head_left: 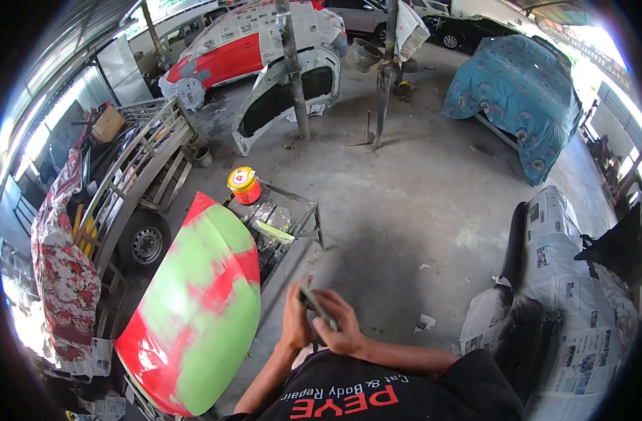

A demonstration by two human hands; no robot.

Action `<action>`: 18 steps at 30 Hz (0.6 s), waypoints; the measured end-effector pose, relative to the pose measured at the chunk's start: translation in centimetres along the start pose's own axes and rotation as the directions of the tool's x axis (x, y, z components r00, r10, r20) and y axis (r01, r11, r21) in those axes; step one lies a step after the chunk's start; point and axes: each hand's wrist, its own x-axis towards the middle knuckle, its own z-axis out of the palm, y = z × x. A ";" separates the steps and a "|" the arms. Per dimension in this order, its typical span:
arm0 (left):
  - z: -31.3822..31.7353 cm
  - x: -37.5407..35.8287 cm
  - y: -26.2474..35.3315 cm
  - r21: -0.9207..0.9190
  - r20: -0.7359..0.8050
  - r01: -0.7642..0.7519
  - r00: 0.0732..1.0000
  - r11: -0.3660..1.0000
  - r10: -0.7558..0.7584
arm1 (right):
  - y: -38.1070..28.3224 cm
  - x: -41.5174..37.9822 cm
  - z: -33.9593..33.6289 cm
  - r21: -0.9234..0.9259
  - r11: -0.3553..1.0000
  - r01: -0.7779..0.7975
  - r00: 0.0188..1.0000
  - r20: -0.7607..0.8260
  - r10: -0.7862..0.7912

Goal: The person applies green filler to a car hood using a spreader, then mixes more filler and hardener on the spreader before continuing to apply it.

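My left hand [295,320] and my right hand [343,327] are together in front of my black shirt. Between them is a thin, flat grey-green piece [316,306], held on edge; its exact kind is too small to make out. The right thumb presses along it, and the left fingers curl round its other side. To the left lies a red car panel [219,291] with large light-green patches. Beside it, a metal stand [301,205] carries a red-and-yellow tin [244,186] and a pale yellow-green smeared strip [273,233].
A flatbed truck [147,245] stands at the left. Newspaper-covered car parts [570,298] are at the right. Farther off are a cloth-draped car [510,91], posts [384,91], a detached hood [265,105] and a red car [233,59] partly masked with newspaper.
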 end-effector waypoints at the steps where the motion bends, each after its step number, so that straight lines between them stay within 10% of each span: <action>1: 0.3 -0.4 0.6 0.055 -0.026 -0.071 0.997 0.996 0.072 | 0.9 0.6 -0.1 -0.075 0.997 0.027 0.993 -0.110 -0.035; 4: -0.8 -0.2 0.1 0.106 -0.017 -0.148 0.988 0.983 0.151 | 0.4 2.0 -1.3 0.059 0.964 -0.260 0.965 -0.017 0.261; 10: -3.4 1.4 -1.5 0.084 -0.070 -0.076 0.994 0.994 0.082 | -1.3 2.2 2.5 -0.102 0.993 0.052 0.990 0.138 -0.038; 12: -3.7 1.0 0.4 0.025 0.005 -0.132 0.991 0.991 0.132 | 0.9 2.8 3.4 0.118 0.964 -0.237 0.939 -0.228 0.259; 13: -4.3 1.3 0.9 0.082 0.036 -0.193 0.981 0.978 0.191 | 1.2 3.7 2.2 0.120 0.940 -0.318 0.939 -0.094 0.330; 18: -6.9 2.1 -3.0 0.148 -0.038 -0.201 0.977 0.968 0.209 | -3.0 3.5 5.5 -0.058 0.997 0.048 0.995 0.093 -0.042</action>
